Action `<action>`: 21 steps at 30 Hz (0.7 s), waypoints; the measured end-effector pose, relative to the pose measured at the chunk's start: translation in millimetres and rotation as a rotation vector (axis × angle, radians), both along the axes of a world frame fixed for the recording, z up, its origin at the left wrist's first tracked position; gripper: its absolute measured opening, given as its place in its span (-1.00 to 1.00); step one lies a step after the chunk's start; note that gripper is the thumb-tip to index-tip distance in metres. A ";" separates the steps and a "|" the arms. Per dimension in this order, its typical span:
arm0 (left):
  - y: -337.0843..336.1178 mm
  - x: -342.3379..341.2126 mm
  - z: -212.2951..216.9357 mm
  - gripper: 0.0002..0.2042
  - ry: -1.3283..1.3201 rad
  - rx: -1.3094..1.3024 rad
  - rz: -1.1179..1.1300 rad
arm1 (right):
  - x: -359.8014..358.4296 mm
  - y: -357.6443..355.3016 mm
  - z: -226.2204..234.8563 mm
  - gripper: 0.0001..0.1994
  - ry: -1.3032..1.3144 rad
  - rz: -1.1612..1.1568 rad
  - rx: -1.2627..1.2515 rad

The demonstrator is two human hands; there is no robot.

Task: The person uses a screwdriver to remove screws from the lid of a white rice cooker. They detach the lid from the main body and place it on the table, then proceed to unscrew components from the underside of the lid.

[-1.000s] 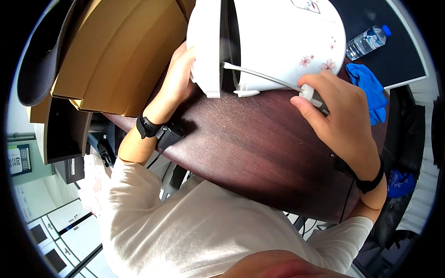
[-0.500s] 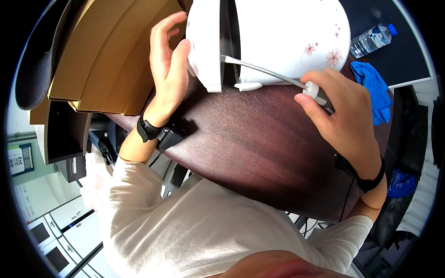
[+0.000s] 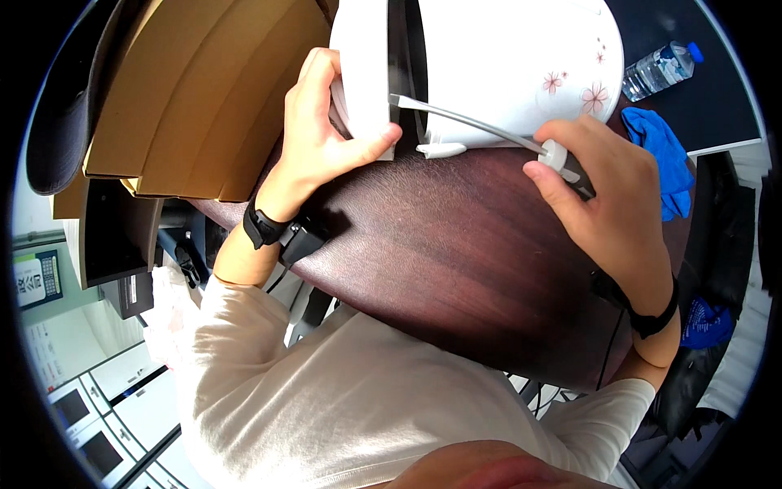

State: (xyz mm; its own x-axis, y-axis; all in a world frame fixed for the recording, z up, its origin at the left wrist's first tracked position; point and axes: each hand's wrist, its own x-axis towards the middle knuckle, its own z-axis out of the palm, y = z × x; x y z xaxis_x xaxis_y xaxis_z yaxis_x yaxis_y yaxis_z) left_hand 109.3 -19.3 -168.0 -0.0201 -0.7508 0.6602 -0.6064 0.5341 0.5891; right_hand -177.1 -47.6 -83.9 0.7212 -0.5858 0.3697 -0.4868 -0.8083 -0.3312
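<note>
Head view: one white cooker [image 3: 505, 65] on the dark table [image 3: 456, 269], left hand [image 3: 326, 138] clamped on its open lid [image 3: 362, 73]. Right hand [image 3: 607, 204] closed around one tool handle [image 3: 566, 163], possibly a brush; one bottle [image 3: 660, 72], one blue cloth [image 3: 664, 163].

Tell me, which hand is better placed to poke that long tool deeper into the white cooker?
Probably the right hand: it grips the tool, whose tip sits in the gap beside the cooker. The left hand is gripping the cooker's lid.
</note>
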 end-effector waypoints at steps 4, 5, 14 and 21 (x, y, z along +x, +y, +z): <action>-1.9 -2.6 -0.8 -0.38 0.044 -0.003 -0.001 | 1.0 1.0 -2.8 -0.77 -0.011 0.013 0.013; -1.4 -2.4 -1.1 -0.37 0.035 -0.003 -0.007 | 1.3 0.4 -3.0 -0.77 -0.013 0.019 0.014; 1.1 -1.3 -3.2 -0.37 0.038 -0.007 0.006 | -1.1 -1.8 -8.4 -0.76 -0.045 0.026 -0.002; 1.5 -0.8 -3.4 -0.36 0.002 -0.008 0.018 | 1.8 -2.2 -9.9 -0.77 -0.021 0.036 0.000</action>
State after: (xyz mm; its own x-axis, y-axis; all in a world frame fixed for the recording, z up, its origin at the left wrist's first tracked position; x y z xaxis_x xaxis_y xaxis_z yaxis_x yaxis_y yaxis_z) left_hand 108.5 -17.8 -171.4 -0.0048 -0.7459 0.6661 -0.6146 0.5276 0.5864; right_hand -175.2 -49.8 -93.8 0.7339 -0.5596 0.3850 -0.4502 -0.8252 -0.3412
